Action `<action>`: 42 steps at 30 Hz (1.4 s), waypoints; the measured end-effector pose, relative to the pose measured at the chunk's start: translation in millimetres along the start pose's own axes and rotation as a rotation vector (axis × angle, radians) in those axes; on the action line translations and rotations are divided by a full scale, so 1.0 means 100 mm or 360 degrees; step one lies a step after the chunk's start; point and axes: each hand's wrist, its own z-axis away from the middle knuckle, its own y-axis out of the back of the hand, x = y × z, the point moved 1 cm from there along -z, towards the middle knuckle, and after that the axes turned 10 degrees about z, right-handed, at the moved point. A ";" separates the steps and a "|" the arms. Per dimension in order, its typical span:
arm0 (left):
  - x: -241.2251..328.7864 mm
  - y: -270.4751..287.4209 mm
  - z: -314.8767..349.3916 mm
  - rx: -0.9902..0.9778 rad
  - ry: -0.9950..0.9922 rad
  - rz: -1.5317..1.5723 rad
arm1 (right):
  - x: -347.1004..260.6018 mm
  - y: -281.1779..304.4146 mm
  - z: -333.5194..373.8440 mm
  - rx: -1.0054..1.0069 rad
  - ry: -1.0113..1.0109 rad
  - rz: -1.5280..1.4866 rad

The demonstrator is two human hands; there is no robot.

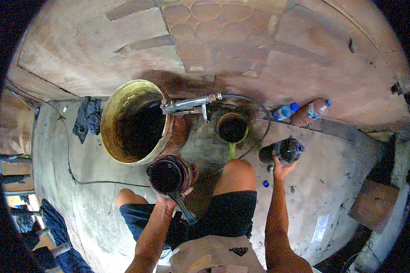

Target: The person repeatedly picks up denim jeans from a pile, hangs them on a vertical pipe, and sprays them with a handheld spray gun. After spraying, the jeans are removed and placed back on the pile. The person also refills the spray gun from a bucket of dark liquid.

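My left hand (190, 175) is wrapped round a dark-stained cup (164, 177) above my lap. Its inside looks black, and a flat dark handle (183, 207) slants from its rim toward me; whether the handle belongs to the cup or a separate tool, I cannot tell. Off to the right, my right hand (283, 167) grips a plastic bottle (284, 151) of dark liquid, tilted, with its neck pointing right. Below that bottle a small blue cap (265, 184) lies on the floor. A metal spray gun (187, 105) rests at the rim of a large yellowish bucket (108, 132), dark inside.
A green-handled pot (245, 122) with dark contents stands beyond my knee. Two capped bottles, one clear (286, 111) and one reddish (310, 112), are against the wall. A black hose (266, 113) curves from the gun. Dark cloth (89, 117) lies left; a brown box (373, 200) stands right.
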 end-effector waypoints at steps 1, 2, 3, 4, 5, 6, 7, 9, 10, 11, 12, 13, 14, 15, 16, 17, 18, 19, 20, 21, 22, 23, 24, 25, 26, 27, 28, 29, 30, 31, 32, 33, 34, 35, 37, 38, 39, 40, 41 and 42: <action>0.01 -0.01 0.00 -0.0008 0.0031 -0.0011 | -0.09 0.07 -0.01 -0.0021 0.0049 0.0006; 0.02 -0.02 -0.01 -0.0020 0.0060 -0.0022 | -0.18 0.14 -0.03 -0.0045 0.0099 0.0011; 0.02 -0.04 0.00 -0.0032 0.0087 -0.0033 | -0.27 0.21 -0.04 -0.0069 0.0136 0.0027; 0.02 -0.06 0.00 -0.0022 0.0084 -0.0040 | -0.37 0.28 -0.05 -0.0077 0.0131 0.0001; 0.00 -0.08 0.01 -0.0017 0.0082 -0.0047 | -0.48 0.35 -0.07 -0.0084 0.0118 -0.0017; -0.01 -0.11 0.02 -0.0015 0.0079 -0.0055 | -0.60 0.40 -0.10 -0.0085 0.0085 -0.0023; -0.03 -0.14 0.03 -0.0015 0.0077 -0.0062 | -0.74 0.47 -0.15 -0.0148 0.0236 0.0014; -0.07 -0.21 0.06 -0.0020 0.0071 -0.0078 | -1.03 0.57 -0.21 -0.0219 0.0385 -0.0077; -0.09 -0.25 0.07 -0.0035 0.0078 -0.0111 | -1.17 0.63 -0.24 -0.0256 0.0438 -0.0120; -0.10 -0.28 0.07 -0.0053 0.0081 -0.0141 | -1.32 0.69 -0.29 -0.0261 0.0476 0.0051; -0.11 -0.32 0.08 -0.0061 0.0097 -0.0159 | -1.46 0.73 -0.35 -0.0235 0.0487 0.0124; -0.11 -0.35 0.08 -0.0110 0.0143 -0.0207 | -1.60 0.76 -0.41 -0.0217 0.0521 0.0210; -0.11 -0.39 0.09 -0.0147 0.0200 -0.0246 | -1.70 0.76 -0.43 -0.0177 0.0449 0.0280; -0.10 -0.42 0.10 -0.0158 0.0222 -0.0305 | -1.82 0.79 -0.43 -0.0262 0.0437 0.0134; -0.09 -0.45 0.11 -0.0196 0.0189 -0.0428 | -1.92 0.79 -0.46 -0.0262 0.0354 0.0273; -0.08 -0.47 0.12 -0.0201 0.0129 -0.0541 | -2.01 0.80 -0.45 -0.0299 0.0325 0.0285; -0.07 -0.50 0.15 -0.0209 0.0108 -0.0549 | -2.08 0.77 -0.43 -0.0301 0.0292 0.0212; -0.07 -0.48 0.19 0.0088 -0.0151 -0.0662 | -2.16 0.74 -0.40 -0.0452 0.0334 0.0131; -0.05 -0.52 0.21 0.0065 -0.0128 -0.0700 | -2.23 0.69 -0.37 -0.0641 0.0468 0.0156; -0.06 -0.54 0.25 -0.0056 -0.0074 -0.0682 | -2.29 0.63 -0.31 -0.0778 0.0576 0.0124; -0.05 -0.57 0.28 -0.0074 -0.0038 -0.0604 | -2.35 0.57 -0.27 -0.0905 0.0620 0.0066; -0.06 -0.61 0.30 -0.0173 0.0032 -0.0516 | -2.39 0.48 -0.20 -0.1062 0.0694 0.0146; -0.05 -0.63 0.35 -0.0109 -0.0045 -0.0561 | -2.43 0.38 -0.14 -0.1231 0.0647 0.0179; -0.04 -0.65 0.38 -0.0103 -0.0076 -0.0562 | -2.47 0.28 -0.06 -0.1316 0.0810 0.0231; -0.04 -0.68 0.42 -0.0149 -0.0055 -0.0509 | -2.49 0.15 0.06 -0.1338 0.1043 0.0242; -0.02 -0.70 0.46 -0.0101 -0.0123 -0.0632 | -2.50 0.01 0.16 -0.1367 0.0989 0.0264; -0.01 -0.71 0.49 -0.0109 -0.0141 -0.0653 | -2.53 -0.09 0.27 -0.1405 0.0953 0.0258; 0.00 -0.72 0.52 -0.0115 -0.0159 -0.0677 | -2.62 -0.16 0.28 -0.1612 0.1021 0.0482; 0.02 -0.73 0.54 -0.0110 -0.0177 -0.0692 | -2.67 -0.26 0.37 -0.1709 0.0972 0.0369; 0.05 -0.73 0.56 -0.0129 -0.0198 -0.0715 | -2.73 -0.35 0.44 -0.1757 0.1027 0.0422; 0.07 -0.73 0.57 -0.0134 -0.0219 -0.0726 | -2.78 -0.42 0.51 -0.1797 0.1140 0.0482; 0.09 -0.73 0.59 -0.0190 -0.0206 -0.0715 | -2.84 -0.49 0.58 -0.1875 0.1120 0.0428; 0.13 -0.72 0.60 -0.0143 -0.0251 -0.0742 | -2.88 -0.55 0.64 -0.1935 0.1116 0.0440; 0.16 -0.71 0.62 -0.0146 -0.0265 -0.0744 | -2.92 -0.63 0.68 -0.2007 0.1203 0.0468; 0.21 -0.69 0.68 -0.0150 -0.0286 -0.0753 | -2.98 -0.72 0.77 -0.2084 0.1305 0.0516; 0.23 -0.67 0.71 -0.0152 -0.0293 -0.0762 | -3.01 -0.77 0.81 -0.2121 0.1356 0.0537; 0.25 -0.66 0.74 -0.0126 -0.0314 -0.0775 | -3.03 -0.80 0.83 -0.2163 0.1391 0.0570; 0.26 -0.65 0.76 -0.0148 -0.0319 -0.0774 | -3.05 -0.83 0.86 -0.2188 0.1417 0.0608; 0.28 -0.64 0.79 -0.0141 -0.0332 -0.0779 | -3.08 -0.86 0.88 -0.2219 0.1423 0.0629; 0.29 -0.64 0.80 -0.0163 -0.0323 -0.0770 | -3.11 -0.89 0.90 -0.2252 0.1459 0.0642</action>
